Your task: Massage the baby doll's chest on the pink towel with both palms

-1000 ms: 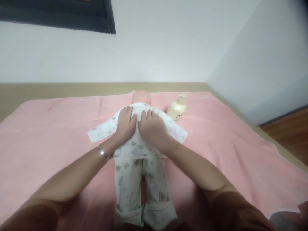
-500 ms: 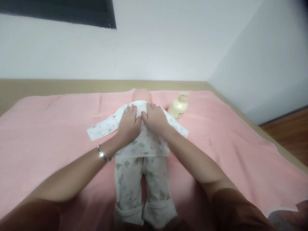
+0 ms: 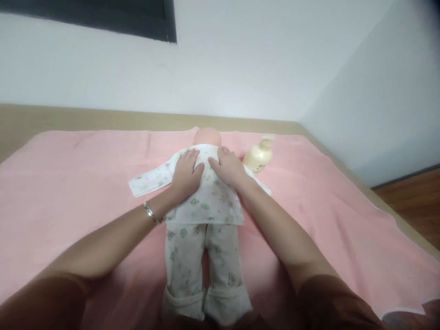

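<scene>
A baby doll (image 3: 207,137) lies on a pink blanket, its head away from me and its legs toward me. It wears a white printed shirt (image 3: 209,204) and matching trousers (image 3: 187,256) with turned-up cuffs. My left hand (image 3: 187,173) rests flat on the left side of the shirt's upper part, fingers stretched out. On the right side, below the shoulder, my right hand (image 3: 229,168) also lies flat with its thumb apart. Neither hand grips anything. The doll's face does not show.
The pink blanket (image 3: 68,197) covers most of the tan surface (image 3: 103,118). A cream pump bottle (image 3: 258,156) is just right of the doll's shoulder. White walls stand behind and at the right. A dark-framed panel (image 3: 137,20) is at the upper left.
My hands have moved slightly apart on the shirt, uncovering more of the fabric between them. The whole view has shifted and tilted a little.
</scene>
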`<state>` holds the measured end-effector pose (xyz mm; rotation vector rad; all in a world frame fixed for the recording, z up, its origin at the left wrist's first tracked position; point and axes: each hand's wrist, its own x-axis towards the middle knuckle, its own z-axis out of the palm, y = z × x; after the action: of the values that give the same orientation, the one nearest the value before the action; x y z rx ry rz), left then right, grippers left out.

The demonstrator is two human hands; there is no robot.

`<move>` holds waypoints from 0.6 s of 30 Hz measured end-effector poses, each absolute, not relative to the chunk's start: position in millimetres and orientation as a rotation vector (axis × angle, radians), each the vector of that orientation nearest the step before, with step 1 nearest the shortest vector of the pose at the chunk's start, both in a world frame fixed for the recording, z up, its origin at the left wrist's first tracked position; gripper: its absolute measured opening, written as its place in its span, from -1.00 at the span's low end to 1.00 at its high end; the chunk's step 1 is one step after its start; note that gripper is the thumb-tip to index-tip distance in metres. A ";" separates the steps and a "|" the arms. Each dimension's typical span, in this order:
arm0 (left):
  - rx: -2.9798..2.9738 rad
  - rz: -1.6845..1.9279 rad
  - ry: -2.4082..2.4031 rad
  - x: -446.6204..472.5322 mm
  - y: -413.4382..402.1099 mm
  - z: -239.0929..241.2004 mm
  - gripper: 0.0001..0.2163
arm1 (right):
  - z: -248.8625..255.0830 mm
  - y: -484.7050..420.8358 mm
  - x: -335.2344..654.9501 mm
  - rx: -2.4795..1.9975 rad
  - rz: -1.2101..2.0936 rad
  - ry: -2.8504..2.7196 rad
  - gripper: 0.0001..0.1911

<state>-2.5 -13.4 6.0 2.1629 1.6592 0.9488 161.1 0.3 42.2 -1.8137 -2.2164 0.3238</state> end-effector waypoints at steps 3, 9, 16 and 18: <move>2.244 0.875 1.687 1.1 -20.5 9.9 -0.45 | 39.4 0.6 162.2 -1.793 0.296 -2.226 -0.29; 2.300 0.707 1.620 4.7 -27.1 17.5 -0.43 | 39.4 1.5 162.2 -1.782 0.286 -2.262 -0.32; 2.105 0.738 1.641 -4.0 -12.0 20.9 -0.40 | 41.1 -22.3 148.8 -1.855 0.077 -2.285 -0.33; 2.101 0.820 1.616 -6.0 -9.8 18.7 -0.44 | 40.0 -39.7 139.7 -1.726 -0.037 -2.350 -0.37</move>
<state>-6.0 -9.8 18.7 2.1010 1.6163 0.8196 139.7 -39.7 40.0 -1.7260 -2.3495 -0.0365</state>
